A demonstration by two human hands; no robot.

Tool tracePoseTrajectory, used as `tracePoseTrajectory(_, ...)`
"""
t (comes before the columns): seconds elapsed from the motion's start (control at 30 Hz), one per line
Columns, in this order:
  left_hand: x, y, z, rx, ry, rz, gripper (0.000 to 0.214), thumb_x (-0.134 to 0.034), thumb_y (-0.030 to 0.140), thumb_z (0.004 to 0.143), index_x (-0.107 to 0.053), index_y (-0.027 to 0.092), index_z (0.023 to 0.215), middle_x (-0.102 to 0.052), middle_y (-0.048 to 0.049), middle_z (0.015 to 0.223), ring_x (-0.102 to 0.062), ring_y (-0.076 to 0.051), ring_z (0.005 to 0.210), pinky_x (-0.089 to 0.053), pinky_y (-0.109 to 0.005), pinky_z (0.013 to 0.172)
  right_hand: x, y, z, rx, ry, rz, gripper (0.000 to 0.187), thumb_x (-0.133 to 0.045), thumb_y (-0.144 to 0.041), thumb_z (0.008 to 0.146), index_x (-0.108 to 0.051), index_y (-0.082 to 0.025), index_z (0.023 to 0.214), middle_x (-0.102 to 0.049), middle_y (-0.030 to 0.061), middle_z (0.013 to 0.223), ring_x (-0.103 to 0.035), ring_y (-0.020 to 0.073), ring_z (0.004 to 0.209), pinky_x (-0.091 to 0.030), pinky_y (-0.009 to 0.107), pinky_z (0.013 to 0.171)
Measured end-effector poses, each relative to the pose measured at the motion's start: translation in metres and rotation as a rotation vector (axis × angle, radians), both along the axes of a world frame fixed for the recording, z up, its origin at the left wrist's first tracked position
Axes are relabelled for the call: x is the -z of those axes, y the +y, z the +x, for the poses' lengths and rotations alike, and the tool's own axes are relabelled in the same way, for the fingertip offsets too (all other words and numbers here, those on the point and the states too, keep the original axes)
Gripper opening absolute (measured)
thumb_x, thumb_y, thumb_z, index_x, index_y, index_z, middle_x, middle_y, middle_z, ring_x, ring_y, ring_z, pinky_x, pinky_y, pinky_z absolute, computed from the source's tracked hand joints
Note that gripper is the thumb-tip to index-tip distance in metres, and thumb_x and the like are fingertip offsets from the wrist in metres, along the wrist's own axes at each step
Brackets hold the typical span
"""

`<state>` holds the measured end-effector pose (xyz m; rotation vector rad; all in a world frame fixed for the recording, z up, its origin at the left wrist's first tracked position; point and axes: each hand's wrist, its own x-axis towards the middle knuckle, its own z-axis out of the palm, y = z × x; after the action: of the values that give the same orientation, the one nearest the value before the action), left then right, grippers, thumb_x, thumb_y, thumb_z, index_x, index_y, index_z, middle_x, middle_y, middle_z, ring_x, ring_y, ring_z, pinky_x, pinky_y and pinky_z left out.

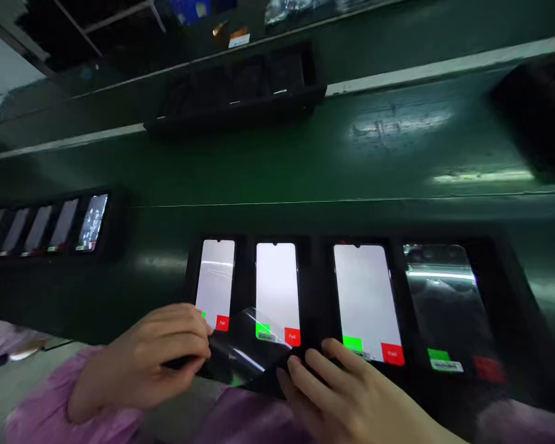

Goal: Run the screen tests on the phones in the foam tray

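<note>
Several phones stand side by side in a black tray (504, 296) in front of me. Three screens glow white with a green and a red button at the bottom: the left phone (216, 280), the middle phone (276, 290) and the third phone (364, 299). The rightmost phone (444, 308) is dark and reflective. My left hand (157, 357) is curled shut on a dark phone (240, 364) lying at the tray's near edge, with a clear film (252, 320) lifting off it. My right hand (346, 394) presses its fingers on that phone's other end.
A green conveyor belt (305, 154) runs across behind the tray. Another black tray (240, 86) sits on the belt farther back. At the left a second row of lit phones (50, 225) stands in a tray. Pink sleeves (74, 419) cover my forearms.
</note>
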<state>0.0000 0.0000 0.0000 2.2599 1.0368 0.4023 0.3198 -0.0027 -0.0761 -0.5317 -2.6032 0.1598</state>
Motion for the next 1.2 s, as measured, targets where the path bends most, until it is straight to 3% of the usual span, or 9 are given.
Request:
tracePoseTrajectory(0.13,0.013,0.027,-0.023,-0.013,-0.009,0.041,0.022,-0.06,0.002,0.093,-0.065,0.022,0.1,-0.074,0.0028,0.097,-0.072,-0.012,0.103,-0.052,-0.034,0.115,-0.003,0.006,-0.016,-0.007,-0.105,-0.024,0.036,-0.044,-0.016,0.105,-0.078,-0.022,0.096,-0.07,0.0026,0.103,-0.058,0.0199,0.089,-0.046,0.038,0.086)
tracePoseTrajectory(0.4,0.039,0.067,-0.034,0.024,-0.104,0.094,0.019,-0.064,0.005,0.093,-0.068,0.022,0.1,-0.073,-0.0014,0.101,-0.07,-0.017,0.099,-0.056,-0.036,0.094,-0.014,0.022,-0.023,-0.027,-0.047,-0.04,0.039,-0.041,-0.008,0.102,-0.072,-0.017,0.08,-0.067,0.0044,0.094,-0.053,0.0173,0.079,-0.043,0.035,0.075)
tracePoseTrajectory(0.57,0.063,0.084,-0.038,-0.239,0.281,0.522,0.014,-0.066,0.015,0.095,-0.075,0.02,0.106,-0.072,-0.0107,0.122,-0.067,-0.031,0.113,-0.052,-0.051,0.095,-0.009,0.04,-0.029,-0.06,-0.044,-0.134,0.026,-0.053,-0.008,0.098,-0.07,-0.017,0.08,-0.063,0.0026,0.082,-0.053,0.0161,0.072,-0.038,0.034,0.061)
tracePoseTrajectory(0.67,0.073,0.09,-0.039,-0.323,0.407,0.564,0.014,-0.064,0.021,0.098,-0.077,0.019,0.103,-0.07,-0.0134,0.131,-0.065,-0.038,0.117,-0.051,-0.057,0.095,-0.006,0.07,-0.033,0.033,0.017,-0.337,0.024,-0.055,-0.007,0.099,-0.071,-0.017,0.083,-0.058,0.0003,0.075,-0.051,0.0124,0.064,-0.036,0.031,0.054)
tracePoseTrajectory(0.77,0.076,0.092,-0.038,-0.334,0.373,0.508,0.016,-0.061,0.023,0.1,-0.075,0.017,0.102,-0.069,-0.0151,0.131,-0.064,-0.038,0.119,-0.052,-0.058,0.096,-0.01,0.108,-0.035,0.205,0.16,-0.561,0.018,-0.06,-0.011,0.098,-0.074,-0.02,0.092,-0.061,-0.0004,0.079,-0.056,0.0091,0.065,-0.043,0.024,0.056)
tracePoseTrajectory(0.87,0.077,0.092,-0.04,-0.351,0.318,0.463,0.016,-0.06,0.023,0.1,-0.075,0.016,0.098,-0.069,-0.0153,0.126,-0.065,-0.037,0.12,-0.052,-0.057,0.098,-0.021,0.131,-0.031,0.413,0.252,-0.678,0.007,-0.07,-0.023,0.095,-0.073,-0.022,0.089,-0.053,-0.0036,0.07,-0.047,0.0086,0.057,-0.04,0.024,0.052)
tracePoseTrajectory(0.93,0.077,0.09,-0.042,-0.36,0.316,0.464,0.016,-0.061,0.024,0.1,-0.076,0.017,0.1,-0.069,-0.0146,0.129,-0.064,-0.037,0.122,-0.053,-0.057,0.099,-0.029,0.13,-0.026,0.457,0.266,-0.704,0.008,-0.071,-0.025,0.095,-0.072,-0.023,0.088,-0.052,-0.0038,0.069,-0.044,0.0087,0.055,-0.039,0.025,0.049)
tracePoseTrajectory(1.07,0.077,0.086,-0.046,-0.376,0.363,0.499,0.016,-0.063,0.025,0.1,-0.077,0.018,0.105,-0.069,-0.0141,0.136,-0.064,-0.039,0.126,-0.053,-0.06,0.099,-0.032,0.097,-0.018,0.227,0.184,-0.698,0.014,-0.061,-0.016,0.098,-0.07,-0.021,0.09,-0.068,0.0036,0.092,-0.063,0.0107,0.072,-0.05,0.022,0.056)
tracePoseTrajectory(1.2,0.079,0.085,-0.048,-0.354,0.341,0.507,0.015,-0.063,0.024,0.101,-0.075,0.019,0.107,-0.07,-0.0132,0.134,-0.065,-0.036,0.126,-0.054,-0.058,0.101,-0.022,0.058,-0.029,0.042,0.009,-0.385,0.022,-0.051,-0.009,0.1,-0.069,-0.017,0.091,-0.074,0.0083,0.11,-0.069,0.0171,0.089,-0.059,0.03,0.076)
